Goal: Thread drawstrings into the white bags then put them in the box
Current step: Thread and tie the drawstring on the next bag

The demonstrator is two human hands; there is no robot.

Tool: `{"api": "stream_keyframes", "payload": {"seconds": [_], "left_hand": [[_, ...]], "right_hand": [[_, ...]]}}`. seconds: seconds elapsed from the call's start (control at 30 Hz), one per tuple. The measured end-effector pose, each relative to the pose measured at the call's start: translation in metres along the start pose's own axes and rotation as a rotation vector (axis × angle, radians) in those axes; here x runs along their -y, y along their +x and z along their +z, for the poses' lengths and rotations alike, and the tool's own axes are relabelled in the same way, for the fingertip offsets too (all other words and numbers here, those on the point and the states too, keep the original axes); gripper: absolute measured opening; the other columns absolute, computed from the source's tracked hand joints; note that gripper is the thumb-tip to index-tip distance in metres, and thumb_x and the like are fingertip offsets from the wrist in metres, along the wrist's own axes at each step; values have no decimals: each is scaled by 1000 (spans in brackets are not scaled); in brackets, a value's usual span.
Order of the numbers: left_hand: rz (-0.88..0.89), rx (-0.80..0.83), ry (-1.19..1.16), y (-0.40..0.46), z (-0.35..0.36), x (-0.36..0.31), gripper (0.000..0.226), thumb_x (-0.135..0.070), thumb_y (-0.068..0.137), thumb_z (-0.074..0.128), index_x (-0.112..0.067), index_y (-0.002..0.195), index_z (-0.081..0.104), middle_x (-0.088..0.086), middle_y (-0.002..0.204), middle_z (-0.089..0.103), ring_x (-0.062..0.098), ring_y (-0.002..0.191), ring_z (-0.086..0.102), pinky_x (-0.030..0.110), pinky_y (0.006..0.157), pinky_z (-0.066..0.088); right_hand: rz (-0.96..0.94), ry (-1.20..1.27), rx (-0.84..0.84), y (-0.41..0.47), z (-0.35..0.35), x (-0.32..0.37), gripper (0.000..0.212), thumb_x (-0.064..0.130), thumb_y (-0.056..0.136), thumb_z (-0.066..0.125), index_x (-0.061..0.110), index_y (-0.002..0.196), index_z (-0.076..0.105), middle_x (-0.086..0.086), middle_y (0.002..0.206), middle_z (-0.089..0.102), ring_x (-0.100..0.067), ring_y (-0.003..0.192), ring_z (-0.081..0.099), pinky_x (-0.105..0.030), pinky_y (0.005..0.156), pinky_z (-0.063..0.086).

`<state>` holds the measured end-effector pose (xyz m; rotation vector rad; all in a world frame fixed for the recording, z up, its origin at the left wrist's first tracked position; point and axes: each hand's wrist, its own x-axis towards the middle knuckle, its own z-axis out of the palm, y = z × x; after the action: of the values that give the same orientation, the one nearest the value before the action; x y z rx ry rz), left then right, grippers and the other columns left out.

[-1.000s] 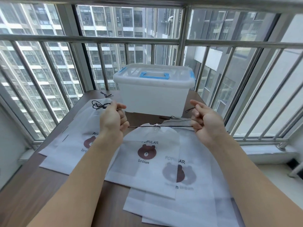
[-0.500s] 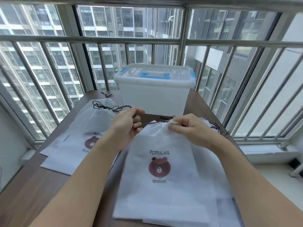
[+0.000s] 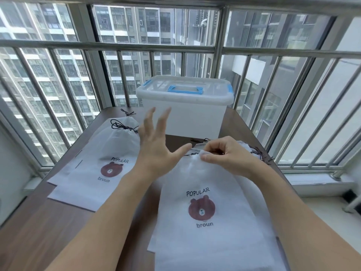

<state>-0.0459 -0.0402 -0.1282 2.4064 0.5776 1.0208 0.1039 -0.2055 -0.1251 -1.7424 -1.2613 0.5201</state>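
head view, listed left to right. table (image 3: 39,227): dark wood, set against the window railing (image 3: 117,45), carrying all items below. left stack of white bags (image 3: 93,184): several lying flat and overlapping, bear print facing up; the top one had its mouth gathered and a dark drawstring (image 3: 121,125) knotted at the far end, so probably finished pieces laid aside for boxing. left hand (image 3: 156,151): raised above the table between that stack and the box, fingers spread and straight, gripping nothing, the thumb tip near the front bag's mouth; judged to be free between holds. box (image 3: 185,110): translucent plastic with a blue handle, lid on, at the far edge of the table; no bag could be seen inside, and the lid would need to come off before packing. front white bag (image 3: 205,222): flat on further bags nearest the person, print up, a short run of dark cord at its mouth. right hand (image 3: 224,155): thumb and forefinger pinching that bag's top hem, likely to steady the channel for the cord. loose dark cords (image 3: 259,155): bunched just beyond the right wrist.
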Motion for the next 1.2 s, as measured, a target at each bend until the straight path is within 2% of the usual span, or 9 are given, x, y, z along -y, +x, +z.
{"api": "stream_keyframes", "payload": {"seconds": [0.07,0.13,0.27,0.4,0.67,0.87,1.03,1.13,1.2], "left_hand": [[81,134,-100,2,1,5,48,-60,78,71,-37,119,65,-10,146,40,14,135,41,35,114,32],[138,277,-229,1,2,6,24,-52,84,71,-28,88,74,-13,106,66,1,92,62,27,83,48],[155,383,-220,-2,5,6,24,-41,89,71,-20,79,73,-12,59,58,3,56,47,20,55,37],[136,365,-241,-2,5,4,25,-40,85,75,-19,74,68,-15,55,54,3,54,45,16,54,35],[13,373,-376,-2,2,-1,46,-23,98,60,-18,61,35,-13,53,29,7,52,26,20,49,24],[-49,426,-631,1,-2,-5,58,-51,94,50,6,87,57,1,79,46,18,74,39,36,71,29],[-58,455,-836,1,0,-14,35,-38,99,50,-13,81,67,13,78,51,33,73,41,30,77,35],[-81,483,-877,0,5,-13,33,-36,99,52,-15,76,64,6,78,68,21,82,61,29,89,45],[-92,437,-850,0,8,-12,30,-31,97,51,-13,77,64,-3,72,67,11,77,60,24,85,47]], "right_hand": [[-3,81,-39,1,0,0,14,20,88,75,17,75,71,-1,63,45,-18,63,36,-27,59,29],[0,132,-52,2,0,1,8,23,82,78,20,78,71,-8,67,43,-22,67,34,-33,63,29],[15,96,-19,0,-3,3,12,18,81,80,17,78,68,-1,61,41,-20,62,32,-30,59,27],[5,36,-19,0,-3,4,28,42,82,76,16,76,67,-7,67,45,-19,64,36,-32,61,29],[-9,-35,-39,4,1,2,31,36,89,64,14,68,57,4,61,39,-12,59,33,-24,55,27],[2,33,-98,5,0,6,30,27,84,70,6,65,63,-4,82,57,-11,67,47,-17,63,35],[-32,-137,-105,4,11,9,37,19,90,72,22,55,62,9,114,62,6,103,54,-4,79,37],[-57,-144,-146,3,13,10,36,26,91,72,22,56,64,12,106,67,1,104,58,-12,82,41],[-79,-102,-149,3,10,10,32,30,89,69,21,59,63,12,81,68,-7,81,61,-25,78,42]]}}
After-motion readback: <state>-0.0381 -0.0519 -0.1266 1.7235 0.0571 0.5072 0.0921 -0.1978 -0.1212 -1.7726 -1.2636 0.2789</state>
